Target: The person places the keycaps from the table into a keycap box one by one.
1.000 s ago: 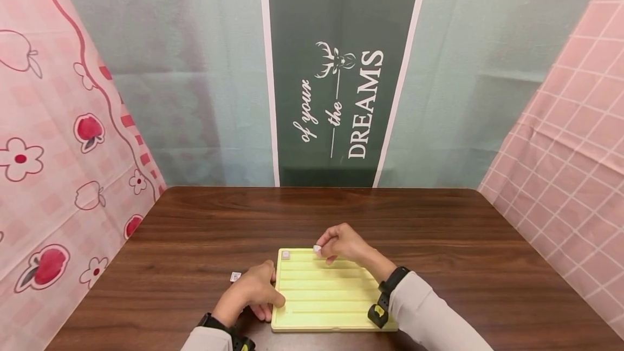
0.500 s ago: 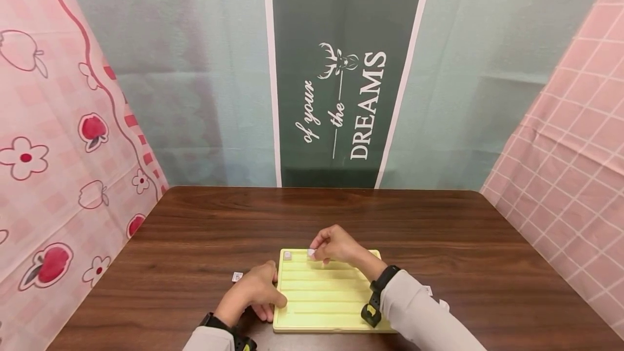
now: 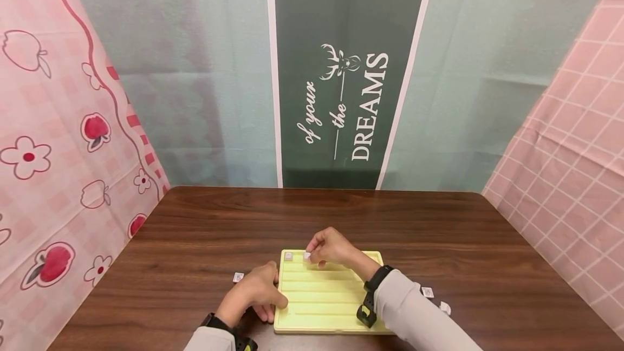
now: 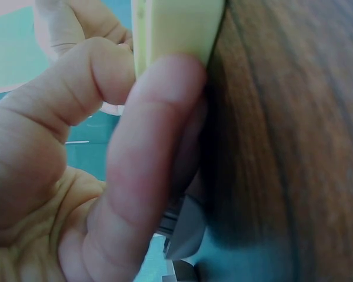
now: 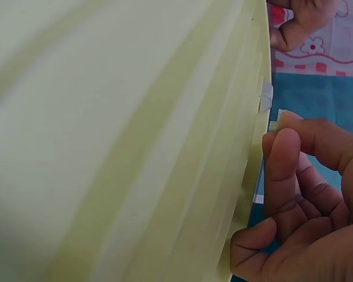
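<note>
A pale yellow tray (image 3: 322,292) with several ridged rows lies on the table. My left hand (image 3: 260,288) grips its left edge, thumb on the rim and fingers against the side wall (image 4: 182,29). Over the far row, my right hand (image 3: 332,248) pinches a small white keycap (image 3: 306,256) between thumb and fingers. In the right wrist view the fingertips mostly cover this keycap (image 5: 280,117). Another keycap (image 3: 288,257) sits in the far left corner of the tray, left of the pinched one.
A printed white keycap (image 3: 238,277) lies on the brown wooden table (image 3: 195,232) left of the tray. Two more, a printed keycap (image 3: 427,292) and a tipped keycap (image 3: 445,307), lie beside the right sleeve (image 3: 419,307). Curtains hang behind and at both sides.
My right hand has moved left along the tray's far edge and lowered the keycap into the far row. Loose keycaps at the right have come out from behind the sleeve. The left hand keeps its grip.
</note>
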### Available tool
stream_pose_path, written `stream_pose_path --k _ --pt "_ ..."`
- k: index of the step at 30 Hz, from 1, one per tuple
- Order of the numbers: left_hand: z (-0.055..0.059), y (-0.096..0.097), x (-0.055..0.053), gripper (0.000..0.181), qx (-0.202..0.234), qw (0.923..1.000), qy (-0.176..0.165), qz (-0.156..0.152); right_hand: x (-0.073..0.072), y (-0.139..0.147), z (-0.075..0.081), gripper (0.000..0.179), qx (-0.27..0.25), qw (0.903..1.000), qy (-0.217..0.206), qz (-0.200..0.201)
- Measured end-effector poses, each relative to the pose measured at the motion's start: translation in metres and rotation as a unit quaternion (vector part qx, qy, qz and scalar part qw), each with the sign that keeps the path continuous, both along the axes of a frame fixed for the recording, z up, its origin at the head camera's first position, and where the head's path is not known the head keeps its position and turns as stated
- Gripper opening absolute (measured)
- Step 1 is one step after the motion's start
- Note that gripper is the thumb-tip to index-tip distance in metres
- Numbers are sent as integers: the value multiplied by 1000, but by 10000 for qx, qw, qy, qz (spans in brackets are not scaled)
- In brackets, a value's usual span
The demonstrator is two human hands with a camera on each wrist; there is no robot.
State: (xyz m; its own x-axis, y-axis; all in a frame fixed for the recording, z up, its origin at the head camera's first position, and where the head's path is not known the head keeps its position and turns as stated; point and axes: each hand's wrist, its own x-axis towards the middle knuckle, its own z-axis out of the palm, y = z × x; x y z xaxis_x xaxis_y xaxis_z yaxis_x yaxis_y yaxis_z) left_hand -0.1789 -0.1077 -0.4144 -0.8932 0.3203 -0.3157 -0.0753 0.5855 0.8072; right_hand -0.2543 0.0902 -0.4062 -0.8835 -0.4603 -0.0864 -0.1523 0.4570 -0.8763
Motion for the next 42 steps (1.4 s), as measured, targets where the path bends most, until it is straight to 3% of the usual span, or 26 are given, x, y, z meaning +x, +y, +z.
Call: stream_pose_path --k 22,42 --pt "0 0 0 37 -10 10000 -8 -19 -1 -21 -1 14 751 9966 294 -187" --pt "0 1 0 37 -12 10000 -8 9 -3 -29 -1 15 961 9933 631 -136"
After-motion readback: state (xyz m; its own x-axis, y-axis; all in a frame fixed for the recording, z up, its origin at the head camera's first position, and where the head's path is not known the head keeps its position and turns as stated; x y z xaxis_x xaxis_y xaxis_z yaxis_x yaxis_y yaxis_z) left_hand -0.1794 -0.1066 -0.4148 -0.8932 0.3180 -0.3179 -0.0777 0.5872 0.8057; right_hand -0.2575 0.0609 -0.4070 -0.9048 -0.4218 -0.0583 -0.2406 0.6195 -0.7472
